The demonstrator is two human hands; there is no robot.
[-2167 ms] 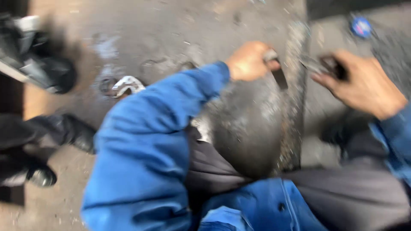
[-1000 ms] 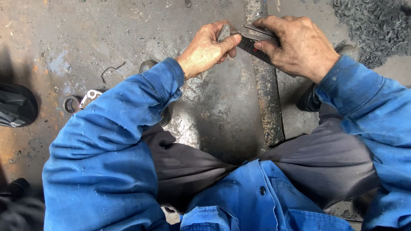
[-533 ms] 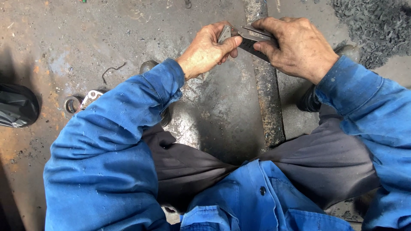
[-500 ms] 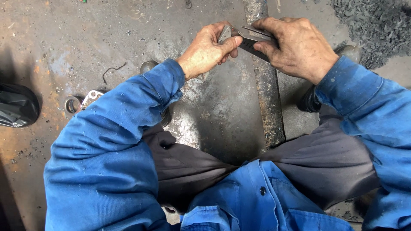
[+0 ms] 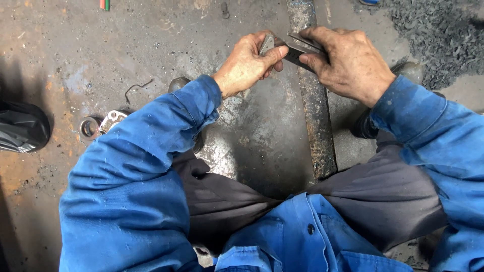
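My left hand (image 5: pixel 248 64) pinches a small grey metal piece (image 5: pixel 266 43) between thumb and fingers. My right hand (image 5: pixel 348 63) grips a dark flat metal tool (image 5: pixel 297 49) whose tip meets that piece. Both hands are held just above a rusty metal bar (image 5: pixel 315 108) that lies on the stained floor between my knees. Blue sleeves cover both arms.
A metal ring and a shiny bracket (image 5: pixel 103 124) lie on the floor at the left, beside a bent wire (image 5: pixel 137 88). A black bag (image 5: pixel 22 126) sits at the far left. A heap of dark metal shavings (image 5: pixel 433 35) fills the upper right.
About two seconds ago the view was blurred and my hands were apart; they have come together over the bar. Over the last second nothing has visibly moved.
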